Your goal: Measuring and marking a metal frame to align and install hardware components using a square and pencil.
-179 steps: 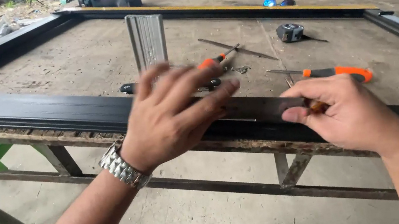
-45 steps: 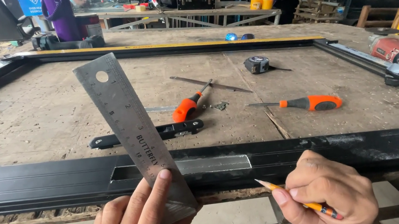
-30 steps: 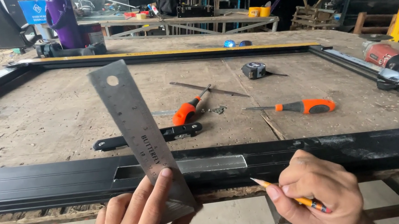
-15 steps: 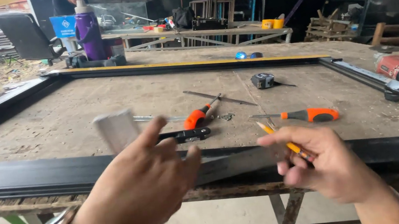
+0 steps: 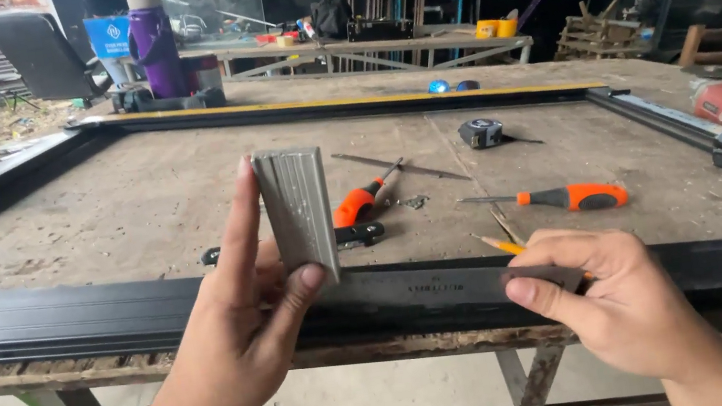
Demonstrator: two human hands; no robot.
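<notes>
Head camera: my left hand grips the grey ribbed stock of a try square, standing it upright against the black aluminium frame rail. Its steel blade lies flat along the rail. My right hand presses the blade's end with fingers closed around a pencil.

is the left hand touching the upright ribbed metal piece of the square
Touching. The head view shows the left hand pinching the ribbed metal piece, thumb on its lower edge and fingers behind it.
</notes>
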